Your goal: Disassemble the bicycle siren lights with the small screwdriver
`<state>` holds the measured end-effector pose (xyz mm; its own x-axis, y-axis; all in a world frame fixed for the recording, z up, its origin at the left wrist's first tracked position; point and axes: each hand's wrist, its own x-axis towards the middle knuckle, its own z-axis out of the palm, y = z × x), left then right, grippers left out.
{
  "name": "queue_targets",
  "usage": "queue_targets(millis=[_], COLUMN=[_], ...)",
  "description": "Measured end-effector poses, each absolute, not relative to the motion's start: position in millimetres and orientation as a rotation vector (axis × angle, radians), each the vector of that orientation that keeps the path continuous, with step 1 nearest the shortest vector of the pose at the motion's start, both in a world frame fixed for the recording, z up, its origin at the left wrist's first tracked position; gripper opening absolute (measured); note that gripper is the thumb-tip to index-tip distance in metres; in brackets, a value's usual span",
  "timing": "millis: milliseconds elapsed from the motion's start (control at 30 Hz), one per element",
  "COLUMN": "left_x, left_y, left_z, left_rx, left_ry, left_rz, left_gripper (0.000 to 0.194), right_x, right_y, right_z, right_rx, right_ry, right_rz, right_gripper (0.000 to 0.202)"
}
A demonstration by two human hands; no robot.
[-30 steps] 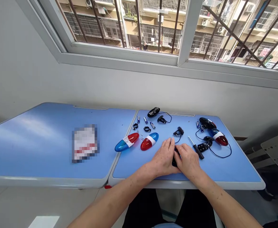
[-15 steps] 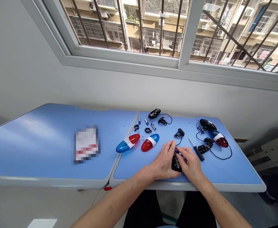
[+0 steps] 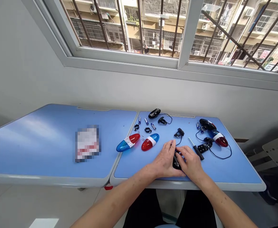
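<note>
A black oval light base lies near the table's front edge, mostly covered by my hands. Its left side is held by my left hand, with the thumb low along its near end. My right hand bends over the base's upper part, fingertips pinched at a bit of blue that looks like a battery; the fingers hide most of it. From the base a thin cable runs up to a black clamp-like switch. Left of my hands rest two red, white and blue light covers, one nearer and one farther left.
A screwdriver lies right of my hands, beside a black perforated plate. Farther right is an assembled light with looped cable. Behind the covers are batteries, ring clamps, small screws and another black base.
Both hands stay at the black base. My left thumb has slid slightly right along its near end; the view has shifted a little. Other parts lie where they were.
</note>
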<state>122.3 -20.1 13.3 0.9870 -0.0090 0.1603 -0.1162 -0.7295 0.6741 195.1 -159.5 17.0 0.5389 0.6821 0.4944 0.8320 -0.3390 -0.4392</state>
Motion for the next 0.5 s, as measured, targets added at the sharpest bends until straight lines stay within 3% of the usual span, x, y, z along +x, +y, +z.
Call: queue_targets(millis=[300,500], left_x=[123,126], left_y=[-20,-22], left_z=[19,18], left_rx=[2.384,2.363], left_ry=[-0.095,-0.146], left_rz=[0.165,0.250], left_gripper=[0.122,0.119], right_x=[212,224], right_y=[-162,-154], right_z=[30,26], right_rx=[-2.049,-2.025], right_ry=[-1.381,-1.388], right_rz=[-0.155,-0.179], right_gripper=[0.021,0.031])
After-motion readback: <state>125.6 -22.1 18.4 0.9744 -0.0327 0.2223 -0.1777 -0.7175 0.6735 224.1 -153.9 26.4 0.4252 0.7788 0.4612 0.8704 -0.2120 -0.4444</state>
